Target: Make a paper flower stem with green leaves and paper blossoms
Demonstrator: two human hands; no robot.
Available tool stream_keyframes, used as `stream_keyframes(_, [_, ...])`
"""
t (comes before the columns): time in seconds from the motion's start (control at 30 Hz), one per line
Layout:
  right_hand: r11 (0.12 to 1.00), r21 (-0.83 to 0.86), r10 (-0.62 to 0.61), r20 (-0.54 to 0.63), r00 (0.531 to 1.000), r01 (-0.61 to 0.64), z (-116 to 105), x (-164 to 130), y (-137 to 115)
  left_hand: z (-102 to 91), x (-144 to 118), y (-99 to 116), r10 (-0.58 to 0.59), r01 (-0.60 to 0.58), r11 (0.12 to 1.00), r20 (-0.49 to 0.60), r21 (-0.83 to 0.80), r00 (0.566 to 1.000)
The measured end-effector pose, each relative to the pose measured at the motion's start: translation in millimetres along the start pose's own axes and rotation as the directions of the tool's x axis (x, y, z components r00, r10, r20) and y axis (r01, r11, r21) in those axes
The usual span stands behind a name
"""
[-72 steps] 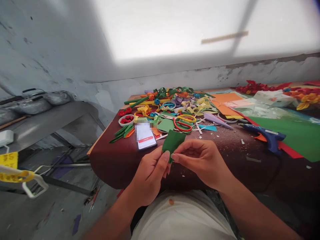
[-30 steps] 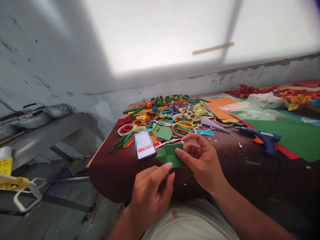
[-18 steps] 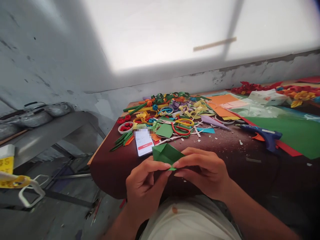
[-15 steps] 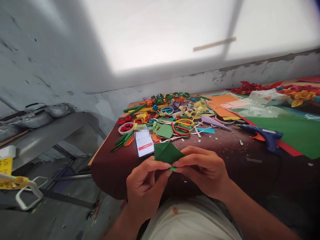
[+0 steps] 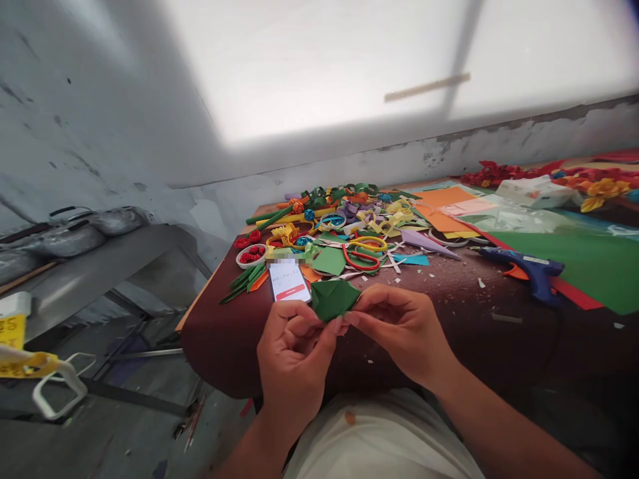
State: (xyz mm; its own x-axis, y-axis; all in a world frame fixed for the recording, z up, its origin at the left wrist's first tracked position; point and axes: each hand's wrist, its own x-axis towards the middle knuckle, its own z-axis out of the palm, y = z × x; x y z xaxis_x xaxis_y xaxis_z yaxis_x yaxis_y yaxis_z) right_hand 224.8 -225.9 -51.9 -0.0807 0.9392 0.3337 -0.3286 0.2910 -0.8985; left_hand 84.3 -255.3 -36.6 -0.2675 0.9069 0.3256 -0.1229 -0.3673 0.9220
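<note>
A folded piece of green paper [image 5: 333, 299] is held up over the front of the table, creased into flat faces. My left hand [image 5: 299, 349] pinches its lower left edge, thumb against the near side and fingers curled behind. My right hand [image 5: 402, 326] grips the lower right edge between thumb and forefinger. Both thumb tips nearly meet at the paper's bottom. Just behind the paper lies a phone [image 5: 288, 283] with a timer on its lit screen. Beyond it are scissors [image 5: 367, 255] with red and yellow handles among paper scraps.
A dark red tabletop [image 5: 224, 346] carries a heap of coloured paper pieces, a round dish [image 5: 252, 255] of red bits and green paper strips [image 5: 247, 285]. At right lie a blue glue gun [image 5: 529, 266] and large green sheets [image 5: 574, 259]. A grey metal table [image 5: 144, 253] stands at left.
The green paper has tilted and lowered slightly, and its bottom tip is now covered by my fingers. My left thumb has risen against it, and both hands have shifted their grip.
</note>
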Motion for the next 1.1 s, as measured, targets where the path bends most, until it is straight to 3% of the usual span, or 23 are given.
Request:
stream_keyframes(0.2, [1.000, 0.023, -0.001, -0.107, 0.994, 0.003, 5.6, -0.6, 0.9, 7.7, 4.0, 4.7, -0.136, 0.135, 0.988, -0.016, -0.080, 0.991])
stream_keyframes(0.33, [0.998, 0.057, 0.019, -0.079, 0.997, -0.015, 6.9, -0.8, 0.6, 4.3, 8.2, 2.6, -0.180, 0.178, 0.982, -0.022, -0.063, 0.984])
stream_keyframes(0.63, [0.967, 0.074, 0.251, -0.080, 0.965, -0.246, -1.4, 9.9, -5.0, 2.7, 6.4, 2.1, -0.188, 0.188, 0.982, 0.062, 0.013, 0.980])
stream_keyframes(0.93, [0.971, 0.064, 0.232, -0.034, 0.972, -0.230, -2.7, 8.5, -3.0, 2.1, 9.9, -2.8, -0.152, 0.154, 0.988, 0.061, -0.027, 0.987])
stream_keyframes(1.1, [0.968, 0.176, 0.182, -0.003, 0.983, -0.178, 7.6, 9.4, -3.6, -0.4, 11.2, -16.1, -0.163, 0.169, 0.982, 0.064, -0.089, 0.984])
